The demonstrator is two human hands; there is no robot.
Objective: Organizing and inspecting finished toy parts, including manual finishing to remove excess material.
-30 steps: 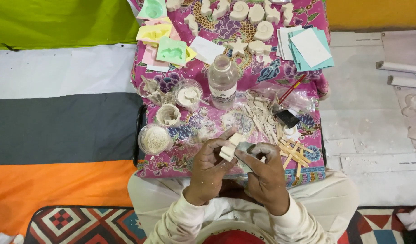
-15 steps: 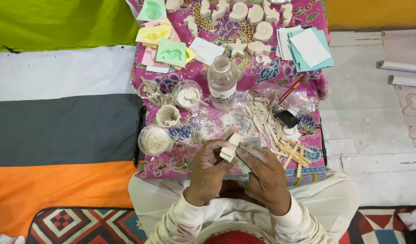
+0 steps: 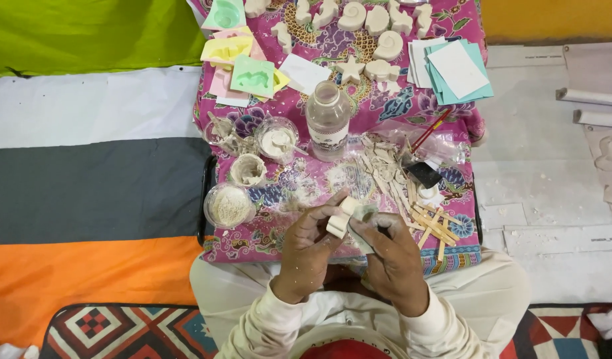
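My left hand (image 3: 307,244) grips a small white plaster piece (image 3: 342,215) just above the near edge of a low table covered in a pink patterned cloth (image 3: 286,183). My right hand (image 3: 389,249) is closed on a small grey pad (image 3: 366,213) pressed against the right side of that piece. Both hands are dusted with white powder. What lies under my palms is hidden.
On the cloth stand a clear plastic bottle (image 3: 328,119), several small cups of white powder (image 3: 230,205), wooden sticks (image 3: 431,223), plaster scraps, coloured moulds (image 3: 251,75), white plaster shapes (image 3: 375,26) and stacked paper squares (image 3: 455,70). Striped cloth lies left, pale floor right.
The plaster piece has turned slightly in my left hand and my right hand's pad has shifted along its side. Both hands stay in the same spot.
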